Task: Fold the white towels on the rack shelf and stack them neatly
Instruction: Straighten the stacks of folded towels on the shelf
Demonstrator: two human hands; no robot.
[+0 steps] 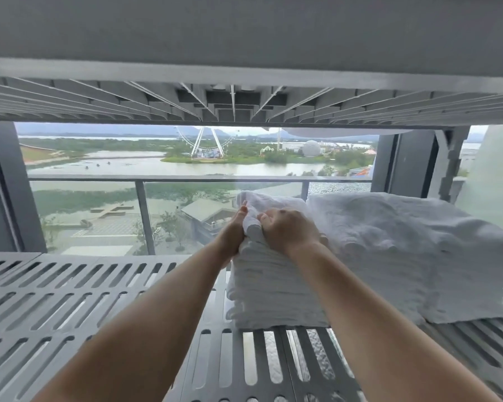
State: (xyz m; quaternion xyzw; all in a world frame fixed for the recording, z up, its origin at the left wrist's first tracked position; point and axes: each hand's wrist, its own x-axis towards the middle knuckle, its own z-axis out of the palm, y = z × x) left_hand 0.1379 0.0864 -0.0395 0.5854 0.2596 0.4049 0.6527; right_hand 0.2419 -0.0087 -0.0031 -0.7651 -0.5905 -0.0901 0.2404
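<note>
You're well into it: a tall stack of folded white towels already stands on the grey slotted plastic rack shelf, its edges layered fairly evenly, and a second, broader pile of white towels sits touching it on the right, softer and less square at its front corner. What's left, by my read, is the loose white terry towel on top of the near stack. It's bunched and rumpled, not lying flat, so it needs its final fold and smoothing down, and the broader pile may want squaring too. Both your hands are right on that top towel at its near end. Your right hand has its fingers curled over a gathered fold of cloth, gripping it firmly. Your left hand lies against the towel's left side, fingers fairly straight and pointing up along the fabric, pressing rather than clutching as far as I can see. The rest of the towel trails away beyond your knuckles toward the glass window behind the rack.
</note>
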